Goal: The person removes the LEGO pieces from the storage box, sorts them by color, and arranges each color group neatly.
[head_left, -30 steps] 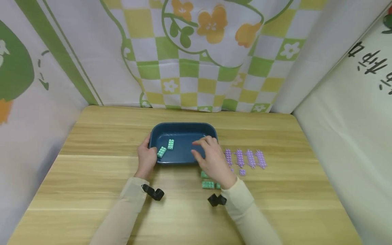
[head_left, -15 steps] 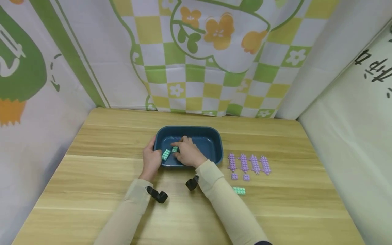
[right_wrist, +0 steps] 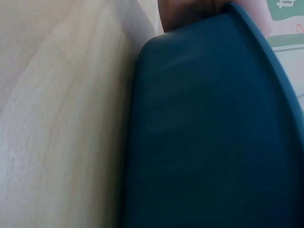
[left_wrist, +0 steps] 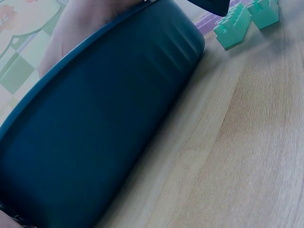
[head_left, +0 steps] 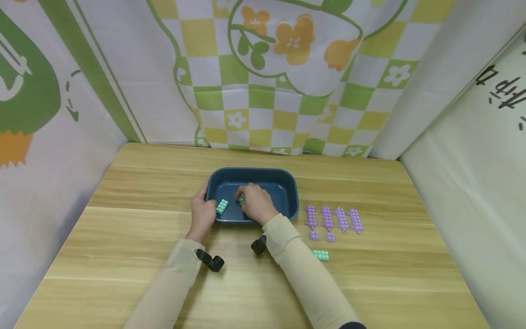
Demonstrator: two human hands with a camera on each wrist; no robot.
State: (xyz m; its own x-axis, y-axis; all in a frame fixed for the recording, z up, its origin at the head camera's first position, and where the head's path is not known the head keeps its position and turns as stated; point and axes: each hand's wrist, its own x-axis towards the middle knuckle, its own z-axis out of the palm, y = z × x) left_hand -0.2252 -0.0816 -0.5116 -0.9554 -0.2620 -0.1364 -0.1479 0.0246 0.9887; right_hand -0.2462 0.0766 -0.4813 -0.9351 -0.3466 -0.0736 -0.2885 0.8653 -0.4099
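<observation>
A dark blue tray (head_left: 252,173) sits on the wooden table, its left end gripped by my left hand (head_left: 203,216), thumb over the rim. Inside it, my right hand (head_left: 259,203) pinches a light green toy brick (head_left: 241,198), mostly covered by the fingers. A second green brick (head_left: 222,207) lies in the tray near my left thumb. In the left wrist view the tray's outer wall (left_wrist: 95,123) fills much of the picture, with my right hand (left_wrist: 88,28) reaching over the rim. The right wrist view shows the tray's side (right_wrist: 204,118), the brick being hidden there.
Right of the tray lie several purple studded strips (head_left: 327,218) in a row, with two small purple bricks (head_left: 314,236) below them. Another green brick (head_left: 321,255) shows beside my right forearm. A patterned curtain (head_left: 263,96) hangs behind the table.
My right hand has moved left over the tray, reached the green brick and shifted it slightly right between its fingers. My left hand keeps its grip on the tray. The head view has shifted a little.
</observation>
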